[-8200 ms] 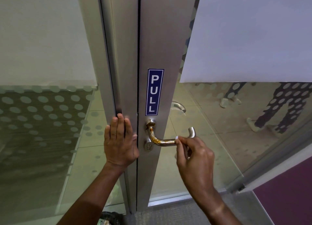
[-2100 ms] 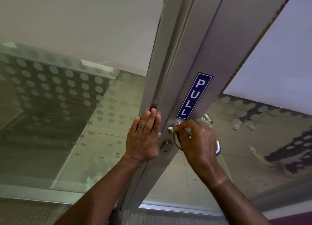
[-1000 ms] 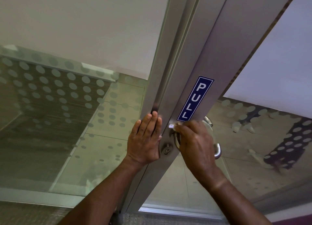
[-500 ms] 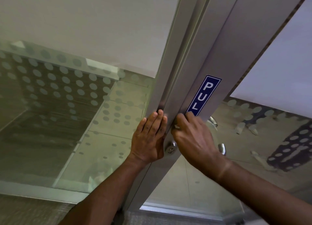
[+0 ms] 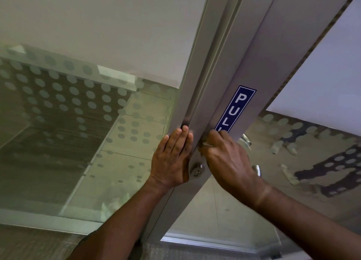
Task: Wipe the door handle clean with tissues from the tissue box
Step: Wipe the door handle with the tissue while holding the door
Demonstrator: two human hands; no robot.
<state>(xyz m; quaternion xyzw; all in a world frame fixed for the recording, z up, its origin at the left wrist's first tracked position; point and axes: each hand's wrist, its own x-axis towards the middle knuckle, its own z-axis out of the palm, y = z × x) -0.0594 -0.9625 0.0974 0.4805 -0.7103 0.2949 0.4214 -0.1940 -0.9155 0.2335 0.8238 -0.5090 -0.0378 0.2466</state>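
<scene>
The left hand point(image 5: 172, 160) lies flat and open against the door frame point(image 5: 197, 95), fingers together. The right hand point(image 5: 227, 162) is closed over the handle point(image 5: 257, 170) below the PULL sign point(image 5: 235, 108), pinching a scrap of white tissue point(image 5: 207, 145) at its base. Only the handle's end shows past the knuckles. The keyhole point(image 5: 197, 170) sits between both hands.

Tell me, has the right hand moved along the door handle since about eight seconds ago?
Yes. The right hand was out at the handle's free end; now it is at the base, against the door frame just under the PULL sticker.
</scene>
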